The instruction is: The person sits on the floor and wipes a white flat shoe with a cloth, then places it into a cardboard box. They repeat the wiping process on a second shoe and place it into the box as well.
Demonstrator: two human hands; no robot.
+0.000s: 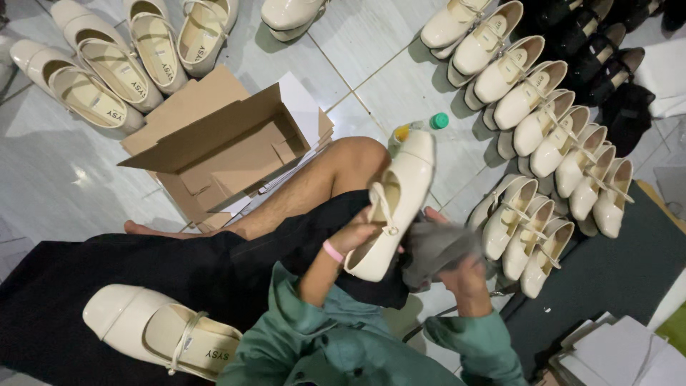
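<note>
I sit on a tiled floor with a cream strapped shoe [396, 204] held up over my lap. My left hand [357, 236], with a pink band at the wrist, grips the shoe from inside its opening. My right hand [461, 275] is closed on a grey cloth [436, 246] that presses against the shoe's side. A second cream shoe [161, 329] lies on the black fabric [143, 271] over my left leg.
An open brown cardboard box [221, 146] lies on the floor ahead. Rows of cream shoes [543, 129] fill the right side and the top left [121, 64]. Black shoes [600, 57] stand at top right. A small green-capped bottle [429, 125] sits behind my knee.
</note>
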